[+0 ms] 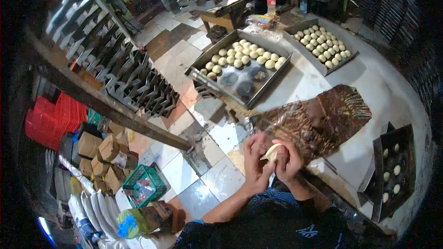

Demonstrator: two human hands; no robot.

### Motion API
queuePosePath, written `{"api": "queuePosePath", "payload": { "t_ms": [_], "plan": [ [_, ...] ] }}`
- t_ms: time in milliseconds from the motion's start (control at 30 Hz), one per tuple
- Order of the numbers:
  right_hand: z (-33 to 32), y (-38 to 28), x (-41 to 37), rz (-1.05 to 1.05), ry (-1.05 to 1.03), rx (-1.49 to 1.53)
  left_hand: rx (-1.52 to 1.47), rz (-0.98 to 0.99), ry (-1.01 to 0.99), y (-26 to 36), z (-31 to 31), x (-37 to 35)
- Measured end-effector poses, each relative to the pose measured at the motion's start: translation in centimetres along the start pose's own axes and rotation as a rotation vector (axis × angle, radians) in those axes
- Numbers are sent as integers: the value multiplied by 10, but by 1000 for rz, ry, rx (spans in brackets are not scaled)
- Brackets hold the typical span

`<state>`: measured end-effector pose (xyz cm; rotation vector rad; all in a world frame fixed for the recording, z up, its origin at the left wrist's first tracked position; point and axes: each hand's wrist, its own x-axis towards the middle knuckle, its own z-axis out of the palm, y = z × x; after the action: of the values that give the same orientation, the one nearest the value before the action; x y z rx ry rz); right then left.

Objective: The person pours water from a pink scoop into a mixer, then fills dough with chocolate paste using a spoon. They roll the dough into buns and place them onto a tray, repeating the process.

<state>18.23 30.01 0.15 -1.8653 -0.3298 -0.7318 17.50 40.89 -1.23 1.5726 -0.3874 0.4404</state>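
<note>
In front of my chest, both hands work a piece of pale dough (273, 152). My right hand (289, 160) is closed around its right side. My left hand (256, 159) pinches it from the left, with the fingers slightly smeared by motion. Just beyond my hands, a dark brown, grooved sheet of paste (318, 120) lies on the white table (378, 87). Behind it stands a deep metal tray (272, 85) with round dough balls (238, 56) along its far part and dark round marks on its bare bottom.
A second tray (328, 70) of dough balls stands at the far right. A dark tray (394, 157) with several balls lies near right. Stacked metal pans (115, 64) stand left behind a wooden beam (115, 108). Cardboard boxes (108, 147) and a green crate (159, 186) sit on the tiled floor.
</note>
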Motion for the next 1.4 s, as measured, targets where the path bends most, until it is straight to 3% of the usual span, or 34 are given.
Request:
{"api": "queuePosePath", "payload": {
  "t_ms": [67,100,133,200,233,300,333,400,467,500,533,600,667,733,767,833,867,933,1000,1067,1100,1233,1400],
  "plan": [
    [36,4,-35,145,48,123,-91,-99,-183,-5,-27,-17],
    [62,20,-63,371,203,276,-109,-232,-232,-5,-39,-25],
    [72,29,-68,203,140,108,-57,-430,-172,4,-47,-36],
    [68,33,-62,79,-199,-4,44,-534,-153,16,-65,-41],
    [75,32,-65,124,-200,65,34,-520,-116,9,-74,-51],
    [77,19,-62,244,-257,74,-387,-747,17,4,-94,-62],
    [75,14,-55,8,-176,72,-628,-876,122,8,-95,-60],
    [78,16,-59,9,-77,-81,-642,-841,81,-4,-82,-70],
    [55,6,-53,237,-154,133,-596,-800,-98,-19,-62,-82],
    [47,7,-49,327,-103,133,-848,-867,-121,-19,-59,-73],
    [31,18,-48,331,-97,110,-912,-983,-69,-22,-53,-66],
    [-10,51,-58,324,-190,-19,-907,-1051,-138,-15,-41,-50],
    [-64,89,-70,555,-85,-302,-878,-1008,-189,-28,-34,-43],
    [-126,101,-74,863,-196,-596,-816,-924,-240,-34,-28,-29],
    [-146,122,-88,872,-187,-594,-787,-924,-220,-42,-27,-26],
    [-163,156,-118,636,-440,-1194,-759,-902,-225,-55,-15,-16],
    [-169,161,-123,664,-435,-1189,-730,-910,-236,-58,-7,-10],
    [-174,162,-128,504,-458,-970,-665,-965,-250,-73,6,-5],
    [-176,168,-135,551,-444,-857,-644,-998,-250,-82,21,-1],
    [-176,152,-118,667,-641,-659,-624,-1025,-237,-84,38,3],
    [-181,158,-130,529,-508,-662,-612,-1019,-228,-83,47,7],
    [-214,169,-121,604,-324,-852,-594,-999,-250,-84,71,18],
    [-223,174,-118,694,-467,-810,-671,-1053,-271,-101,86,12]
  ]
}}
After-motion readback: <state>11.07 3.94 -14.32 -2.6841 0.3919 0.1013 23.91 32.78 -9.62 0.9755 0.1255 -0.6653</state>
